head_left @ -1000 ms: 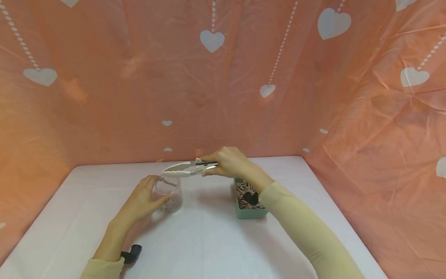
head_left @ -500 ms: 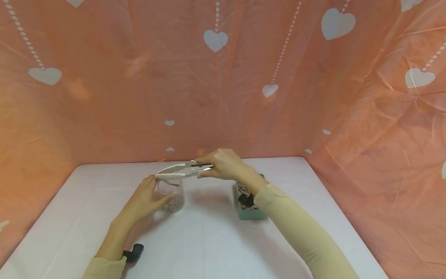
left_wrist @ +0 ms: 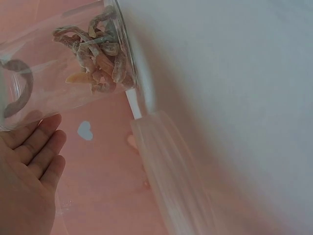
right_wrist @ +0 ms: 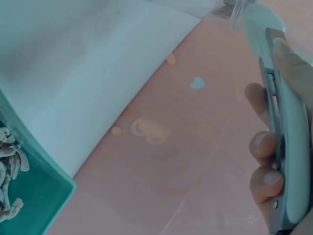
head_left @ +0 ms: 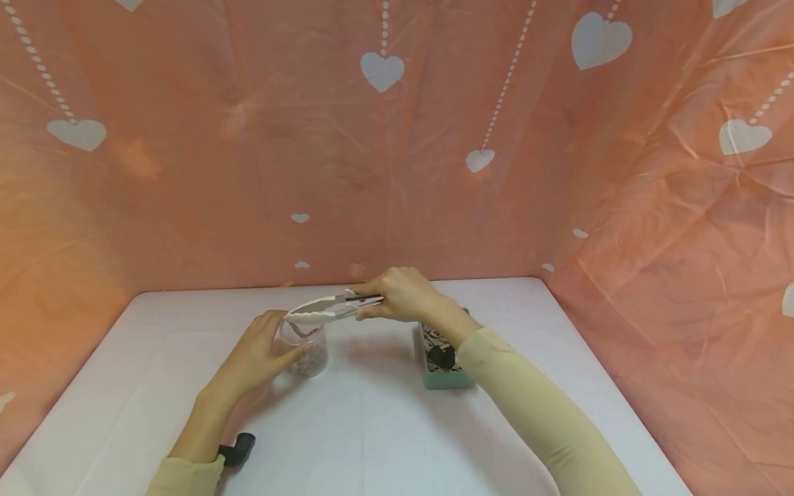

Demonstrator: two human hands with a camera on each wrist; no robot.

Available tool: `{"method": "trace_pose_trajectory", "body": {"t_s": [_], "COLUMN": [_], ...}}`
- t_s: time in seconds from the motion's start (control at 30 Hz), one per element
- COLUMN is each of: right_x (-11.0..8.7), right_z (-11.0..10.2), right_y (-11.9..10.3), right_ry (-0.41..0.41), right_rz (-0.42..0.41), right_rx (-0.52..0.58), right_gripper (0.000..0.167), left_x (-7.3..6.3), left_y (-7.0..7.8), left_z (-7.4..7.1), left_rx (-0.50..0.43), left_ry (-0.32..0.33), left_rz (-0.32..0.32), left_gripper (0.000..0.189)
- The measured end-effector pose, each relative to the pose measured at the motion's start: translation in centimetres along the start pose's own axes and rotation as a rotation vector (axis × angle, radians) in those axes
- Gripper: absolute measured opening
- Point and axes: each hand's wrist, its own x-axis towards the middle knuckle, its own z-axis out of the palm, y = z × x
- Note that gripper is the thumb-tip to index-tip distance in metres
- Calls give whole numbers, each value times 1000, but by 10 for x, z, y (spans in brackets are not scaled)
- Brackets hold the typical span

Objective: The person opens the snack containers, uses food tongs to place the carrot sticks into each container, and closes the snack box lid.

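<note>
My left hand [head_left: 257, 351] grips a clear jar [head_left: 315, 357] at the left of the table, thumb on the near side and fingers around the far left. Several brownish dried strips [left_wrist: 100, 56] lie at its bottom in the left wrist view. One curved strip [left_wrist: 28, 85] shows near the mouth there. In the head view, the white-tipped tongs [head_left: 310, 317] reach over the jar's mouth, with the strip hanging below their tips. My right hand [head_left: 400, 293] holds the tongs by their metal and pale handles [right_wrist: 296, 147], fingers curled round them in the right wrist view.
A green rectangular box [head_left: 449, 381] holding many dried strips [right_wrist: 7, 161] stands right of the jar, partly beneath the right forearm. Orange cloth [head_left: 397, 172] with white hearts encloses the back and sides of the white table [head_left: 360, 434].
The tongs shift left, then slightly back right and lower, so their tips are closer over the jar's mouth. The strip now hangs lower in it. The left hand keeps its grip.
</note>
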Motion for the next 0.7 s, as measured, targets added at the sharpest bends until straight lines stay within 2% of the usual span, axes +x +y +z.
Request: {"method": "trace_pose_trajectory", "body": {"t_s": [0.17, 0.47, 0.7], "right_x": [2, -1, -11], "right_z": [1, 1, 1], "right_y": [1, 1, 1], "right_ry": [-27, -29, 28], "right_rz": [9, 18, -7], "right_rx": [-3, 21, 46], "right_gripper": [54, 54, 53], "left_x": [0, 0, -2], "left_y": [-1, 1, 1], "left_z": [0, 0, 0], "left_rx": [6, 2, 3], "left_ry": [-6, 1, 8], "left_rz": [-4, 2, -3], "left_gripper": [69, 68, 68]}}
